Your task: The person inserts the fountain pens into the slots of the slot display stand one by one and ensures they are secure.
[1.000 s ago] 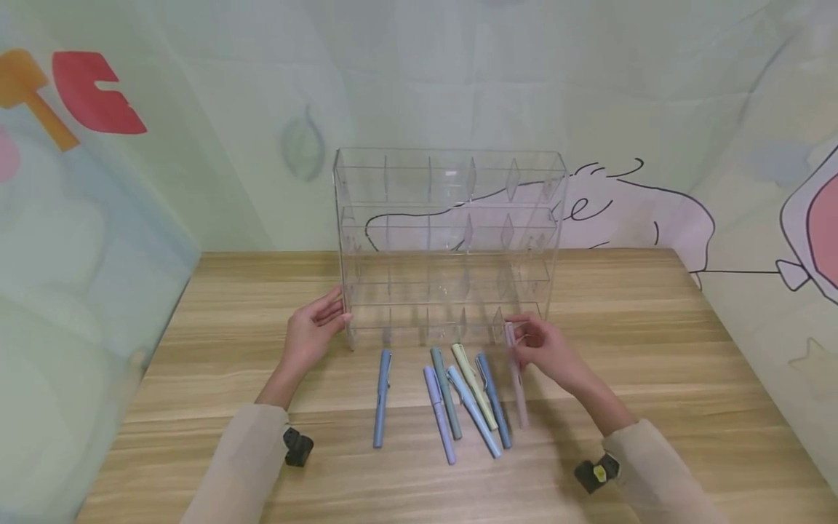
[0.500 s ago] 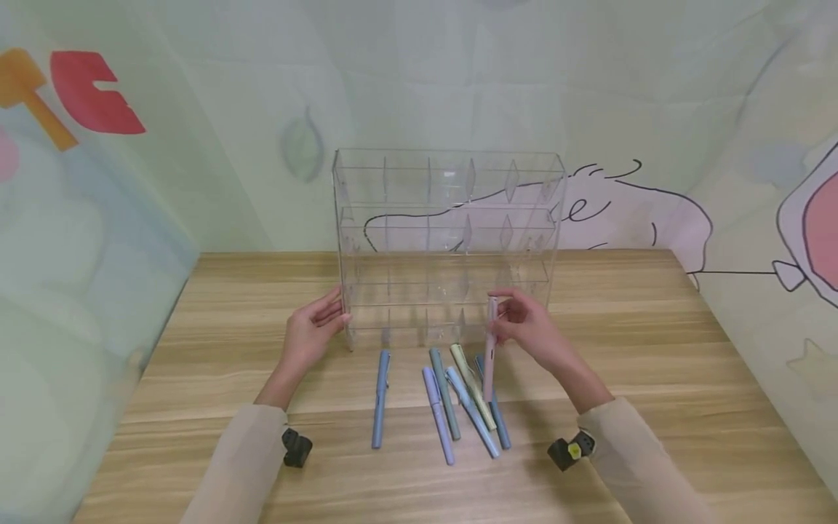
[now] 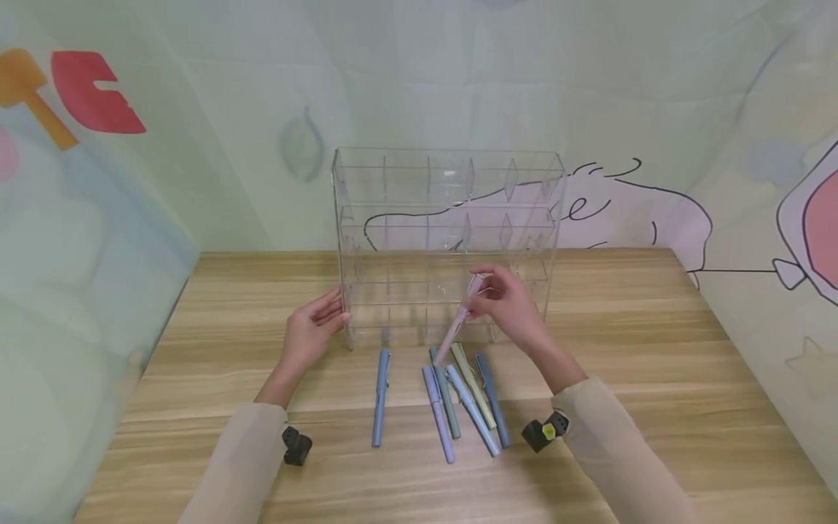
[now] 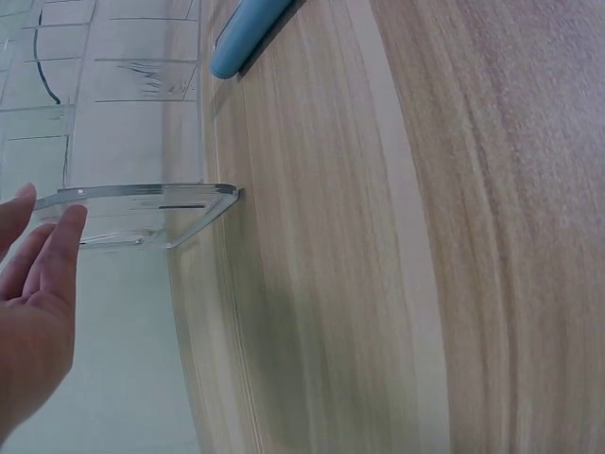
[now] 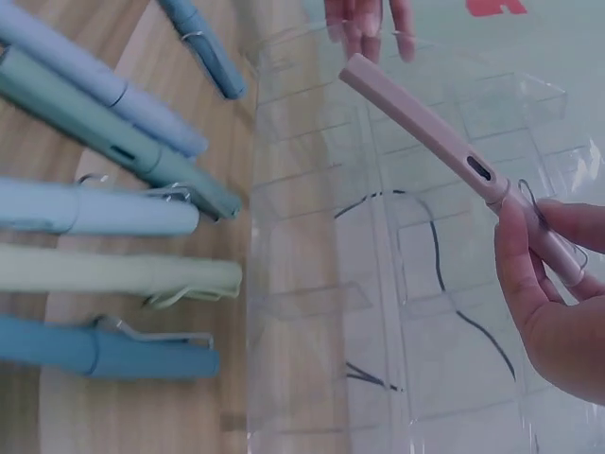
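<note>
My right hand [image 3: 513,309] pinches a pale pink capped pen [image 3: 458,316] by its cap, between thumb and fingers. The pen tilts, its barrel end pointing down to the left, in front of the clear rack's lower tiers. In the right wrist view the pink pen [image 5: 425,128] shows its clip and a small barrel window. My left hand [image 3: 310,331] touches the left side panel of the clear acrylic rack [image 3: 448,153] with its fingertips. The left wrist view shows these fingers [image 4: 61,251] at the panel. Below the rack lies a green-grey pen [image 3: 448,407], partly hidden by the pink one.
On the wooden table [image 3: 229,291] lie a blue pen [image 3: 380,400] at left, a lilac pen [image 3: 437,415], a light blue pen [image 3: 474,411], a cream pen [image 3: 474,386] and a darker blue pen [image 3: 493,400]. A printed cloth [image 3: 249,109] hangs behind the rack.
My right hand has carried the pink pen left and up from the rack's lower right; the pen has turned from near upright to leaning. The left hand has stayed at the panel.
</note>
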`<state>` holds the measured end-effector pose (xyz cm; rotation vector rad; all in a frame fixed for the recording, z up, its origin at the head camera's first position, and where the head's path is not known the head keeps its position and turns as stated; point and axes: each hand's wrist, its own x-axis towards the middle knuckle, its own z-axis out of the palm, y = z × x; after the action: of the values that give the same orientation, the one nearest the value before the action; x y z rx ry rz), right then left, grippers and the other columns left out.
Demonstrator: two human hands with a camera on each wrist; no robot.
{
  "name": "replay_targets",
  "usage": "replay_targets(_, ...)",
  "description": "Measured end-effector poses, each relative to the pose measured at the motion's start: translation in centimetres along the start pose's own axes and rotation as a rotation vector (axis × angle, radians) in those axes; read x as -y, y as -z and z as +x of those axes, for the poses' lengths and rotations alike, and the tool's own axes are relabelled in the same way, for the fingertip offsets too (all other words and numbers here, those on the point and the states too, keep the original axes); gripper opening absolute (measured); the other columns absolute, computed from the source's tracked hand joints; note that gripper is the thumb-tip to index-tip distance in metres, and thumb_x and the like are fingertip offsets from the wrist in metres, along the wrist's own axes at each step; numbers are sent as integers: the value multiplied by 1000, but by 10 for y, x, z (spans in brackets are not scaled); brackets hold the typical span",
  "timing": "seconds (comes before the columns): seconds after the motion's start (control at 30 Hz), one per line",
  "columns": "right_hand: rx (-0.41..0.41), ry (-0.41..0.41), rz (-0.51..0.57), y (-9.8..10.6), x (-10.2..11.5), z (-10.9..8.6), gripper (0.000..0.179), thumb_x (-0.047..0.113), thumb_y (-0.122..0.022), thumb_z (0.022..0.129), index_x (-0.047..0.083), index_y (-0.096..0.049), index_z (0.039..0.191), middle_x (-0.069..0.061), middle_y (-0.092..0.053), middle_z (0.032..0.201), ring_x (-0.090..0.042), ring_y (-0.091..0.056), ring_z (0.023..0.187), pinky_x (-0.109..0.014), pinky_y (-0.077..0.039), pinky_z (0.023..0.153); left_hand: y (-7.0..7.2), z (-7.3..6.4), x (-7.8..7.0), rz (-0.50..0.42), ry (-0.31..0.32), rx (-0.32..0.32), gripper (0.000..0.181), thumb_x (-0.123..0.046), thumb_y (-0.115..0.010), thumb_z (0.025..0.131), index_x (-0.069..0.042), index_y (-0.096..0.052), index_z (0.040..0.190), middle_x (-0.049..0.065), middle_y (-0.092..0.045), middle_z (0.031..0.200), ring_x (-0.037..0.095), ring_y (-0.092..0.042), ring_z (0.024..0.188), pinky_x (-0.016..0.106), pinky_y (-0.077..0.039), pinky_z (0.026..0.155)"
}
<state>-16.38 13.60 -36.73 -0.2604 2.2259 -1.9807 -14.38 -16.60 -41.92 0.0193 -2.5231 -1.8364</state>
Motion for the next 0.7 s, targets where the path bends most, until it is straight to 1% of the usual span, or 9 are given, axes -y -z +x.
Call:
replay_targets(0.17, -43, 7, 72, -11, 10, 7, 48, -14, -61, 79, -2, -46, 123, -16, -53, 89, -19, -62, 71, -42, -59, 70, 0, 0, 0, 2, -5, 0, 50, -2, -62, 85, -5, -45, 133, 23, -55, 121, 30, -56, 108, 17, -53, 79)
replay_targets(0.37, -95, 64, 116, -25, 17, 18, 44, -13, -63, 79, -4, -46, 118, -15, -54, 87, -17, -63, 69, -38, -59, 69, -1, 1, 1, -3, -5, -3, 49, -2, -62, 86, -5, -45, 132, 23, -54, 121, 30, -56, 108, 17, -53, 79)
replay_targets(0.43, -112, 81, 124, -28, 20, 21, 43, -13, -63, 79, -4, -46, 117, -15, -54, 87, -18, -63, 69, -38, -59, 69, -1, 1, 1, 3, -7, -3, 49, -2, -61, 86, -4, -45, 132, 23, -54, 121, 30, -56, 108, 17, -52, 80)
replay_targets(0.63, -161, 90, 86, -36, 29, 29, 40, -8, -65, 80, 1, -47, 114, -15, -55, 89, -20, -63, 73, -35, -59, 70, 0, 0, 2, 41, -13, -4, 50, -4, -62, 86, -5, -44, 133, 23, -53, 122, 30, -55, 109, 17, -52, 81)
replay_targets(0.7, -169, 101, 103, -38, 32, 31, 39, -9, -64, 80, 1, -46, 114, -16, -55, 89, -21, -62, 74, -35, -59, 71, 0, 0, 2, 38, -16, -3, 50, -4, -62, 86, -5, -44, 133, 23, -54, 122, 31, -55, 109, 17, -52, 81)
